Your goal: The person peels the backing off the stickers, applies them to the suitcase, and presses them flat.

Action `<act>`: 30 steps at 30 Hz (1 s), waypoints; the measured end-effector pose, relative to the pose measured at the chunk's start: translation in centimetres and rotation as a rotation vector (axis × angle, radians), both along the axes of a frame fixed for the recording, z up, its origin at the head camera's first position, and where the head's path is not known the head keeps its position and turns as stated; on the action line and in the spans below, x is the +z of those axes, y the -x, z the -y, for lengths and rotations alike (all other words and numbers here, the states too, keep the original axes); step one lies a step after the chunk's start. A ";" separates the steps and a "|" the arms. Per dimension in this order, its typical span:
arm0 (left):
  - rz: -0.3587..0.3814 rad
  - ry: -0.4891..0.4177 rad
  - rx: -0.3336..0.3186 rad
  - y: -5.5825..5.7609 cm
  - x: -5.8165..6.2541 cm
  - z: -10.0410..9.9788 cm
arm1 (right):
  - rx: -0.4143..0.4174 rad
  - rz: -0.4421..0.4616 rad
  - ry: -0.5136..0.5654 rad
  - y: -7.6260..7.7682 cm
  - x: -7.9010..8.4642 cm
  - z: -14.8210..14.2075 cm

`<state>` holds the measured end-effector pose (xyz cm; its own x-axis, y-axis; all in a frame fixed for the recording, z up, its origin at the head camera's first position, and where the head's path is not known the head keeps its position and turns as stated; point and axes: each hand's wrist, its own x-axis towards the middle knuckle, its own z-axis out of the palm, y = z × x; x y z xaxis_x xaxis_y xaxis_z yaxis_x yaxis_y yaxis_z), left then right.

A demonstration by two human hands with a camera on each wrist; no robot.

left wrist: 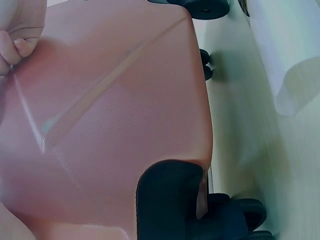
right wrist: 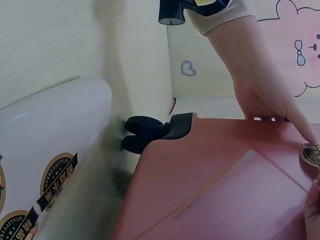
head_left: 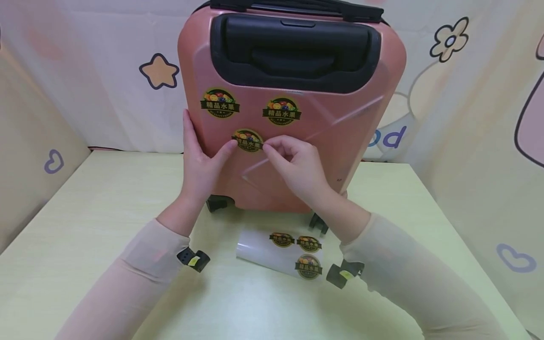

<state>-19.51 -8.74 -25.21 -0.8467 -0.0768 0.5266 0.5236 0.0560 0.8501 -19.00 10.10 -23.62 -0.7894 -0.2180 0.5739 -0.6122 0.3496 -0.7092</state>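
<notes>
A pink suitcase (head_left: 323,156) stands upright, its black handle panel (head_left: 297,52) at the top. Two round fruit stickers, one on the left (head_left: 220,103) and one on the right (head_left: 282,112), sit flat on its face. Below them a third sticker (head_left: 248,140) lies against the shell between both hands. My left hand (head_left: 200,163) rests along the suitcase's left side with straight fingers, its thumb touching this sticker's left end. At the opposite end, my right hand (head_left: 301,165) pinches the sticker's edge between thumb and index finger; its other fingers are curled.
A curling white sticker sheet (head_left: 263,252) with three fruit stickers lies on the pale table (head_left: 127,198) in front of the suitcase. Black wheels (head_left: 318,223) show beneath the case. Behind stands a patterned cloth backdrop (head_left: 106,94).
</notes>
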 end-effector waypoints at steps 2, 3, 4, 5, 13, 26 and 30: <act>-0.007 -0.009 0.002 0.0 0.0 -0.1 | -0.006 0.000 0.001 0.0 0.0 0.0; -0.012 -0.014 0.002 0.0 0.0 -0.2 | -0.008 0.001 0.001 0.0 -0.1 0.0; -0.015 -0.018 0.004 0.0 0.1 -0.2 | -0.011 0.003 0.001 0.0 -0.1 0.0; -0.017 -0.020 0.005 0.0 0.1 -0.3 | -0.012 0.004 0.001 0.0 -0.1 0.0; -0.042 -0.046 0.018 0.0 0.2 -0.6 | -0.029 0.006 -0.012 -0.1 0.0 0.1; -0.191 -0.077 0.007 0.6 -0.4 -0.9 | -0.040 0.005 -0.011 -0.1 0.0 0.3; -0.160 -0.065 0.040 0.4 -0.4 -0.9 | -0.049 0.001 -0.021 -0.2 0.0 0.3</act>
<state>-19.95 -7.80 -25.62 -0.7484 -0.1465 0.6469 0.6507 0.0272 0.7589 -18.83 9.77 -23.62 -0.8000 -0.1909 0.5688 -0.5932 0.3942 -0.7019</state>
